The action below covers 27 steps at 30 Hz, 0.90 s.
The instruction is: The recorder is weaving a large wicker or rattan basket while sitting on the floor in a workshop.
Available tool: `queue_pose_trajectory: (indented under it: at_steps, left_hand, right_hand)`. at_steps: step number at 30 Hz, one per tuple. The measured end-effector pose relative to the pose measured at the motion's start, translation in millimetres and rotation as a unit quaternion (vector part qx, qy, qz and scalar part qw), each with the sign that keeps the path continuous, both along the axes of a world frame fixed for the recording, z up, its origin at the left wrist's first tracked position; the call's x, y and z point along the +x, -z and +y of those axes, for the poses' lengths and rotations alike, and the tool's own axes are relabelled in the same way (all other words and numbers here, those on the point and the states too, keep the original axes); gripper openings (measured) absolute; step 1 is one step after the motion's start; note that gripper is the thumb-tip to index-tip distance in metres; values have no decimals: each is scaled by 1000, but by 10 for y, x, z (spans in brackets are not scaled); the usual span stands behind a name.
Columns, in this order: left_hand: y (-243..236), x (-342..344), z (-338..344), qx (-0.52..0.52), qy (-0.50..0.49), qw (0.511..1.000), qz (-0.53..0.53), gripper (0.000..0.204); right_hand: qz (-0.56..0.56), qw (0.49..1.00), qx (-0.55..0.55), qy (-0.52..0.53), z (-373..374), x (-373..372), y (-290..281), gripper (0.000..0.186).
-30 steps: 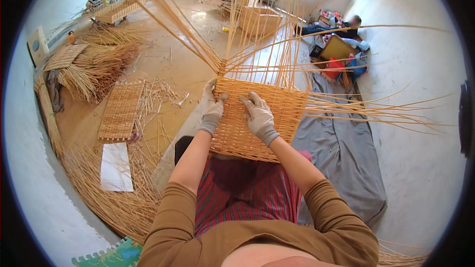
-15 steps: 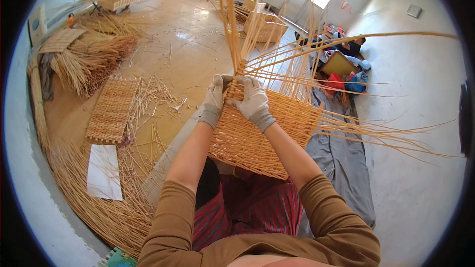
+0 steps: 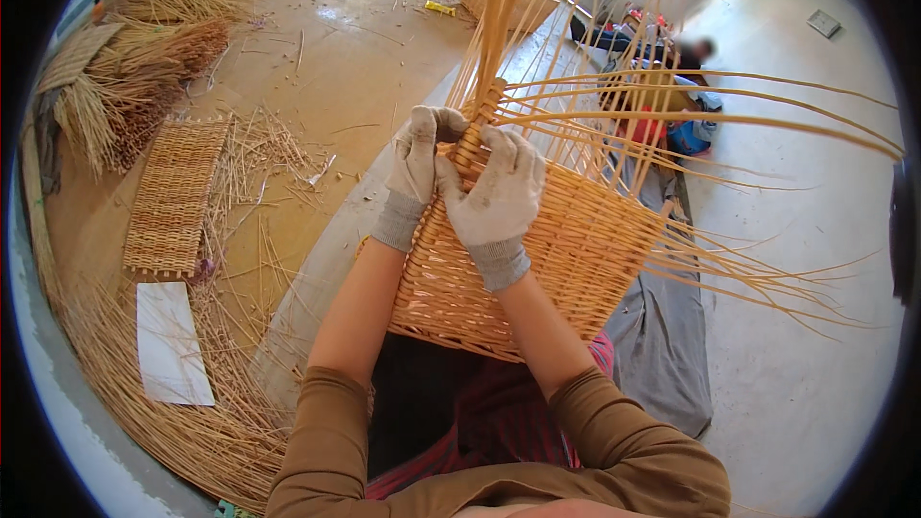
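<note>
A partly woven wicker basket (image 3: 566, 249) rests tilted over my lap, its long loose willow rods (image 3: 504, 10) rising from the far corner and others spreading out to the right. Both hands wear whitish work gloves with grey cuffs. My left hand (image 3: 413, 163) curls around the basket's left corner edge, fingers bent over the weave near the top. On the woven side just right of that corner, my right hand (image 3: 497, 182) presses with its thumb toward the edge and its fingers bent over the rim. The fingertips of both are partly hidden by the corner.
On the floor at left lie a woven wicker panel (image 3: 177, 197), a white sheet (image 3: 173, 343) and long loose rods (image 3: 144, 393). Bundled rods (image 3: 144, 86) are piled farther back. A grey cloth (image 3: 662, 350) runs along the right. Another person sits at the far right among bags.
The basket has turned and risen toward me, its corner now further right. Both hands have stayed on that corner. The view has shifted, and another person at the far left is no longer seen.
</note>
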<state>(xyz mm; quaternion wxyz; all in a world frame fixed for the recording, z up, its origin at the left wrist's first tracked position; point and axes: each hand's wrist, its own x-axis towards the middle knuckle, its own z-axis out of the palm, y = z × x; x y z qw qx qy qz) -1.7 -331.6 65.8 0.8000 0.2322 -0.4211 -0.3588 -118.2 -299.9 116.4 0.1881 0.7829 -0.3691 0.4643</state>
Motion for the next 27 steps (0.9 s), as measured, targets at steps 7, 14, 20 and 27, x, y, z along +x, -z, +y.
queue_pose_trajectory:
  at_steps: [7, 14, 20, 27]
  left_hand:
    - [70, -10, -19, 20, -12, 999, 29, 68]
    - [0, 20, -57, 48, 7, 998, 42, 68]
    - [10, 72, -71, 60, 26, 997, 48, 61]
    - [-5, 137, -43, 16, -49, 998, -43, 46]
  right_hand:
    - [-3, 1000, 2, 29, -43, 24, 15, 56]
    - [13, 999, 21, 28, -80, 71, 17, 50]
    - [36, 998, 42, 4, -60, 112, -60, 44]
    - [16, 999, 34, 4, -31, 17, -90, 43]
